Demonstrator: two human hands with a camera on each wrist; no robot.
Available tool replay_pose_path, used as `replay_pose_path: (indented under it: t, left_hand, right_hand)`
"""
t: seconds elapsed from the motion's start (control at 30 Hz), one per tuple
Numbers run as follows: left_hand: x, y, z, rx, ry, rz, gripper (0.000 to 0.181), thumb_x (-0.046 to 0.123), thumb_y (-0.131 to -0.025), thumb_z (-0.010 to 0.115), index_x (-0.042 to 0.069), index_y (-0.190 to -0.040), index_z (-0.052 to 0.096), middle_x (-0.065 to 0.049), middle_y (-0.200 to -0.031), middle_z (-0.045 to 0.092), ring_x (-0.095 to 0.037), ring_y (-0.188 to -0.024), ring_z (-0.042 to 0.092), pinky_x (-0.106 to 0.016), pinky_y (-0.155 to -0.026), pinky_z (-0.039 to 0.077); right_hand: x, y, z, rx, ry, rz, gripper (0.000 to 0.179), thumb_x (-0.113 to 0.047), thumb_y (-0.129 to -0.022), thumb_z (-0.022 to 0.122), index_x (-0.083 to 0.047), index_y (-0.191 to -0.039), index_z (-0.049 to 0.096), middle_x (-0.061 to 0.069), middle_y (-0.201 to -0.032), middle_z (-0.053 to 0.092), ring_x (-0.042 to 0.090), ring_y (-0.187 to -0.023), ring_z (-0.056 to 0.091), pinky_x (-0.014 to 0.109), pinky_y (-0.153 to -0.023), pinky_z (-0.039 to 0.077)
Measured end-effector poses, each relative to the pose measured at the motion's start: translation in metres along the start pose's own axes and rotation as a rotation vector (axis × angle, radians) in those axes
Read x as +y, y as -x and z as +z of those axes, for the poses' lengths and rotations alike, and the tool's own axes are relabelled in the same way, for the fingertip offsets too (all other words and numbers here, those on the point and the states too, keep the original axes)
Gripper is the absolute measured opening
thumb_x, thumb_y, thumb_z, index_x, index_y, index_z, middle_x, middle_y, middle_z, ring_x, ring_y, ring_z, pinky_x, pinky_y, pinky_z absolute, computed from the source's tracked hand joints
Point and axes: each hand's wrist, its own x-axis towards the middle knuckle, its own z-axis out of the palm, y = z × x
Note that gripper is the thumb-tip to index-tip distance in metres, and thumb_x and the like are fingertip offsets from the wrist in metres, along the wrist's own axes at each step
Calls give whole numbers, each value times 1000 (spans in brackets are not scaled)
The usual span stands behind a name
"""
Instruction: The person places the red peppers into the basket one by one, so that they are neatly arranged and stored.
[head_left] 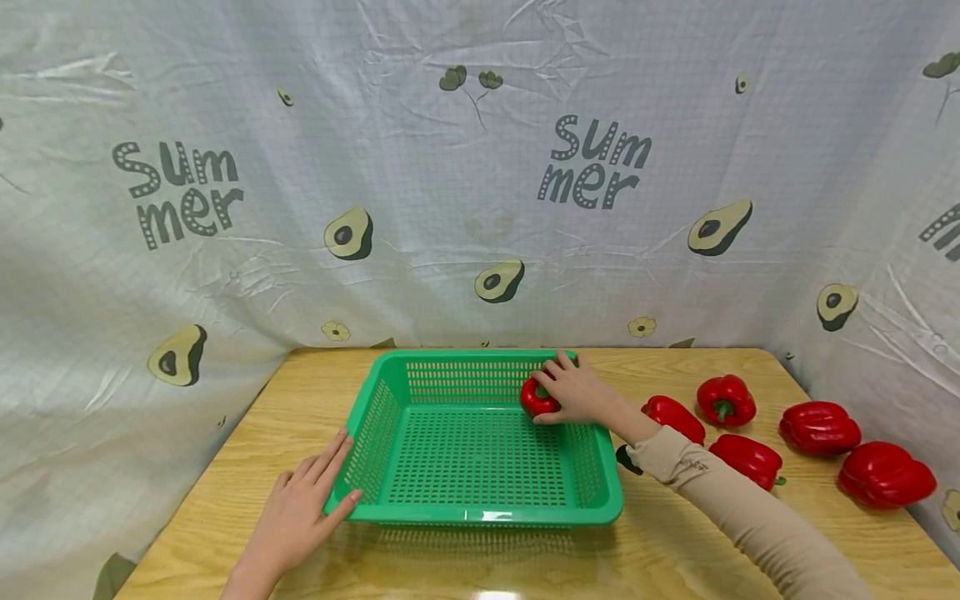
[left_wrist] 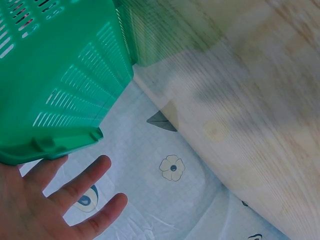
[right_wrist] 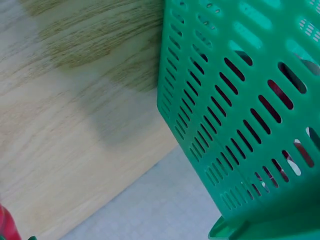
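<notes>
A green plastic basket (head_left: 420, 512) with slotted walls stands on the table. Inside its back right corner is a red bell pepper (head_left: 534, 402), and my right hand (head_left: 576, 393) holds it with the fingers bent over its top and the thumb on the near side. My left hand (head_left: 298, 507) rests at the basket's left rim, fingers extended and spread. In the left wrist view, the left hand (left_wrist: 52, 207) shows its fingers straight beside the basket's edge (left_wrist: 65, 140). The right wrist view has the basket's slotted wall (right_wrist: 235, 150), with red glimpsed through the slots; the right hand is hidden there.
Several more red bell peppers lie on the table right of the basket, among them an upright one (head_left: 726, 400) and one near the right edge (head_left: 887, 475). The wooden table (head_left: 300, 392) meets a printed cloth (head_left: 420, 308) at the back and sides.
</notes>
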Motion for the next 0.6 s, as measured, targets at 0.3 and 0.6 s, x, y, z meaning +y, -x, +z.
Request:
replay_pose_path:
  t: [0.3, 0.6]
  left_hand:
    - [1, 1, 0, 2, 2, 2, 65, 40, -83, 57, 12, -138, 36, -6, -140, 39, -29, -107, 53, -54, -75, 42]
    - [0, 0, 0, -2, 10, -1, 65, 40, -84, 56, 13, -139, 35, -6, -140, 39, -30, -108, 53, -56, -75, 41]
  right_hand:
    - [-1, 2, 2, -1, 7, -31, 69, -61, -69, 62, -14, -119, 53, 6, -108, 54, 26, -98, 39, 54, -83, 34]
    - [-1, 2, -1, -38, 2, -12, 69, -60, -74, 57, -12, -124, 51, 10, -112, 51, 28, -102, 39, 56, -86, 32]
